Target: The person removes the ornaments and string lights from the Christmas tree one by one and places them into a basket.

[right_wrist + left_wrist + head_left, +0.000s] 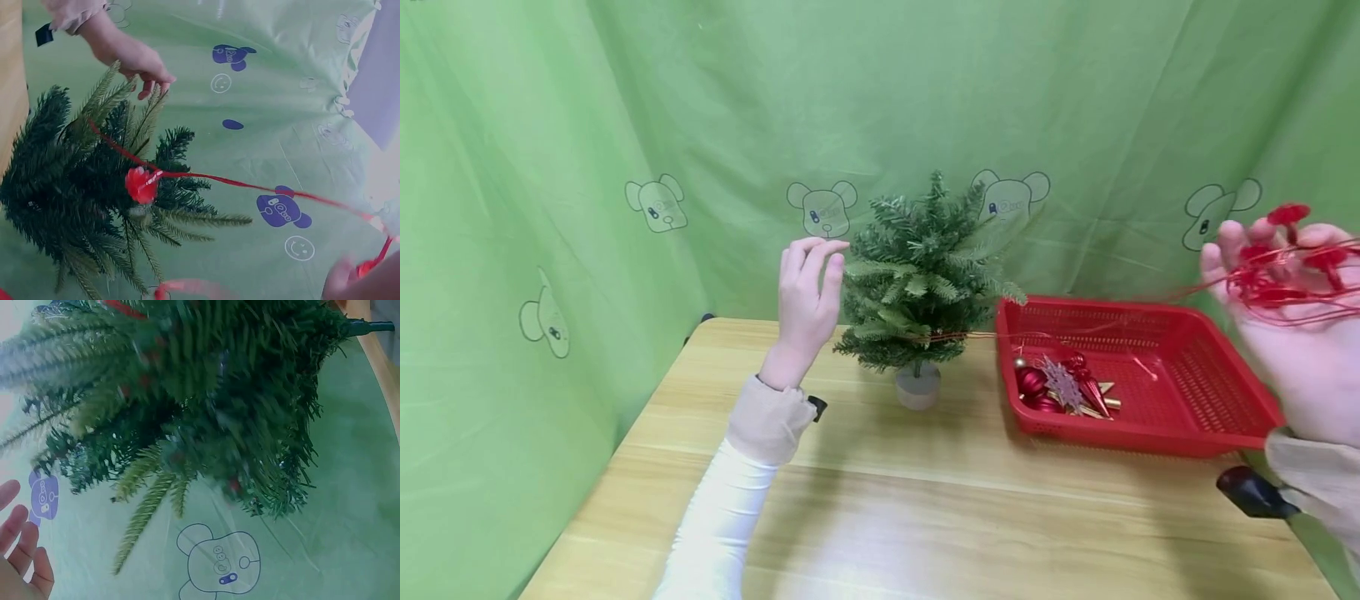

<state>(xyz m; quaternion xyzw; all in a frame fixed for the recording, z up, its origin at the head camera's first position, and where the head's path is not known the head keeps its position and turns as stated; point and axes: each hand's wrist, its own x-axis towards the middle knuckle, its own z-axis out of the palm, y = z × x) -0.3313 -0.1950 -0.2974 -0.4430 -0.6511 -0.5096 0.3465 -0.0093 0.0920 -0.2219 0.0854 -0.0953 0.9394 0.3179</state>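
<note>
A small green artificial Christmas tree [925, 267] stands upright on a pale round base [917, 386]. My left hand [808, 300] is raised at the tree's left side, its fingers loosely bent with nothing visible between them. In the right wrist view, that left hand [137, 62] is close to the branch tips. My right hand [1300, 358] is palm up at the far right, holding a bunched red string garland [1255, 279] in its curled fingers. A red flower-like ornament [141, 184] of the garland hangs in front of the branches, and its cord stretches from tree to right hand.
A red plastic basket [1150, 437] stands right of the tree. Inside lie dark red balls [1032, 381], a glittery snowflake [1062, 382] and other ornaments. The wooden table [880, 517] extends in front, with a green printed curtain [880, 92] behind.
</note>
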